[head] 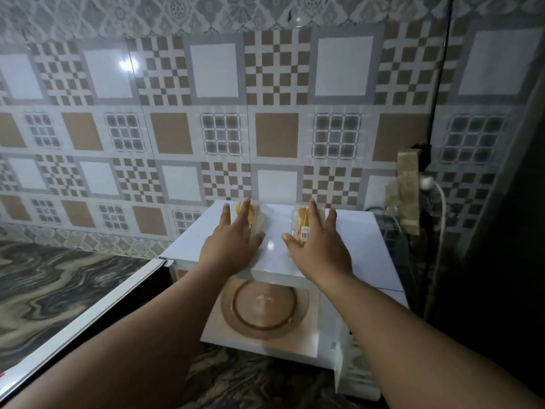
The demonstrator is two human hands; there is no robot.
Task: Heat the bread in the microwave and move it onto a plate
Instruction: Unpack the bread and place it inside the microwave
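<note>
Head view, left hand (233,243) and right hand (320,246), fingers spread, half hiding two clear bread packs (300,222) atop microwave (365,249).

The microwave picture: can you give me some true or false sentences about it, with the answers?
1. The microwave door is open. True.
2. Two clear bread packs sit on top of the microwave. True.
3. The bread is already on the glass turntable. False: the turntable is bare.
4. Only one hand reaches up. False: the left hand and the right hand each reach for a pack.
5. The wall is plain white. False: it has patterned tiles.
</note>
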